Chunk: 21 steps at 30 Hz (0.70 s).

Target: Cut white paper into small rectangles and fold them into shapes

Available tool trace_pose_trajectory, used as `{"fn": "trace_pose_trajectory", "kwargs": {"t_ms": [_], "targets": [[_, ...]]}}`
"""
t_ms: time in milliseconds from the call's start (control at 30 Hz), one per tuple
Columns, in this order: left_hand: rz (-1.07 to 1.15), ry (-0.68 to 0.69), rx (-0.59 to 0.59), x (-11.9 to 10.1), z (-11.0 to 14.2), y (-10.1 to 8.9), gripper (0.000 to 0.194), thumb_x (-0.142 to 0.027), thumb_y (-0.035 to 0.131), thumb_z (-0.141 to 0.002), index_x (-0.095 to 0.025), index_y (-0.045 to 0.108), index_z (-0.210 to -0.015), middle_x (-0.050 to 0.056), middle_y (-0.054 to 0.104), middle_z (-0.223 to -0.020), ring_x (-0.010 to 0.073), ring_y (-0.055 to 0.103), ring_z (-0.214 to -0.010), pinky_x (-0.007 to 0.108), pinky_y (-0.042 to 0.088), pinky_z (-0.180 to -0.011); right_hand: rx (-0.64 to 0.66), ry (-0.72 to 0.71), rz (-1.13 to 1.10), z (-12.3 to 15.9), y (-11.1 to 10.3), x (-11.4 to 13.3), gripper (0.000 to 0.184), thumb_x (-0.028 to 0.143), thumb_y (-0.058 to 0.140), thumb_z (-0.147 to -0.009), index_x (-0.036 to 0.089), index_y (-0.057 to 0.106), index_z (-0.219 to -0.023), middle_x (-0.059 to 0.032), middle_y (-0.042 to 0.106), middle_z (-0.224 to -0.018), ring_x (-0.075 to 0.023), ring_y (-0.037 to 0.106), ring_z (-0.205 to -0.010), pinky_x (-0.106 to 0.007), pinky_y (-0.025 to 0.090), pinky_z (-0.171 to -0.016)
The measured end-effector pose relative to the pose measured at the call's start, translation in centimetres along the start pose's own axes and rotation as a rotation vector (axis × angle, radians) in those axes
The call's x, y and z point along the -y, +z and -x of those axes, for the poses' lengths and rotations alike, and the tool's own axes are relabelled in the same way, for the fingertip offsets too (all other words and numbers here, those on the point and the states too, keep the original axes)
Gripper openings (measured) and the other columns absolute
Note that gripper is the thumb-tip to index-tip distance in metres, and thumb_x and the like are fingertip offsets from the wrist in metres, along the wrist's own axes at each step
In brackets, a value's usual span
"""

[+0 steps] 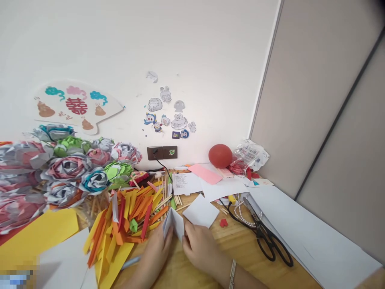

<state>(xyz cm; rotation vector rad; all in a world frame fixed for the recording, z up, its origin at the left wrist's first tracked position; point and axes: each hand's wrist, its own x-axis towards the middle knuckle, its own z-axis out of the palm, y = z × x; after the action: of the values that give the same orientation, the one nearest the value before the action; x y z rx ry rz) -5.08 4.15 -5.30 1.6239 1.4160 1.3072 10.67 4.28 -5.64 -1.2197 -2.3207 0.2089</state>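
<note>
A small folded sheet of white paper (175,221) stands between my hands, its two halves spread in a V with the crease away from me. My left hand (159,245) pinches the left half, thumb on the inside. On the other side, my right hand (198,245) grips the right half between thumb and fingers; a beaded bracelet circles that wrist. Just beyond my right hand lies a flat white paper square (201,211). A heap of folded orange and yellow paper strips (126,218) is beside my left hand.
Black-handled scissors (267,237) and a pearl string (240,212) lie to the right, by long white sheets (313,237). Paper flowers (69,172) crowd the left. A red balloon (220,155) rests near the wall, and a cable (164,163) runs from the socket.
</note>
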Motion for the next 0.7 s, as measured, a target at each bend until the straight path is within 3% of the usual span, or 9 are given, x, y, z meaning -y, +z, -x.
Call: {"fn": "trace_pose_trajectory", "kwargs": {"t_ms": [200,400,600,700], "targets": [[-0.046,0.089,0.073,0.6,0.4,0.6,0.031,-0.033,0.057,-0.078,-0.022,0.066,-0.106,0.01,0.067,-0.113,0.0296,0.057,-0.112,0.04,0.038,-0.102,-0.03,0.054,0.002,-0.3,0.3,-0.3,0.039,0.021,0.037,-0.09,0.014,0.041,-0.129,-0.01,0.067,-0.082,-0.0247,0.063,-0.069,-0.029,0.039,-0.058],[-0.31,0.153,-0.023,0.1,0.8,0.0,0.039,-0.04,0.041,-0.086,-0.018,0.06,-0.111,0.01,0.068,-0.11,0.028,0.062,-0.105,0.045,0.048,-0.092,-0.003,-0.063,0.038,-0.1,-0.2,0.1,0.042,0.022,0.033,-0.092,0.012,0.033,-0.133,-0.0121,0.066,-0.097,-0.0253,0.063,-0.082,-0.031,0.045,-0.068],[-0.435,0.297,-0.068,0.9,0.3,-0.8,0.036,-0.038,0.037,-0.085,-0.018,0.065,-0.095,0.008,0.074,-0.098,0.0263,0.069,-0.09,0.036,0.055,-0.081,-0.023,-0.078,0.022,-0.2,-0.9,0.7,0.029,0.024,0.033,-0.091,0.014,0.048,-0.114,-0.0088,0.066,-0.084,-0.023,0.063,-0.072,-0.03,0.046,-0.065],[-0.503,0.292,-0.037,1.2,-0.3,-0.8,0.035,-0.04,0.038,-0.081,-0.02,0.066,-0.089,0.008,0.076,-0.09,0.0276,0.07,-0.085,0.037,0.056,-0.077,0.021,-0.041,0.073,-0.3,-1.5,0.9,0.029,0.02,0.034,-0.088,0.013,0.049,-0.112,-0.0112,0.066,-0.087,-0.0244,0.063,-0.068,-0.031,0.047,-0.06]]}}
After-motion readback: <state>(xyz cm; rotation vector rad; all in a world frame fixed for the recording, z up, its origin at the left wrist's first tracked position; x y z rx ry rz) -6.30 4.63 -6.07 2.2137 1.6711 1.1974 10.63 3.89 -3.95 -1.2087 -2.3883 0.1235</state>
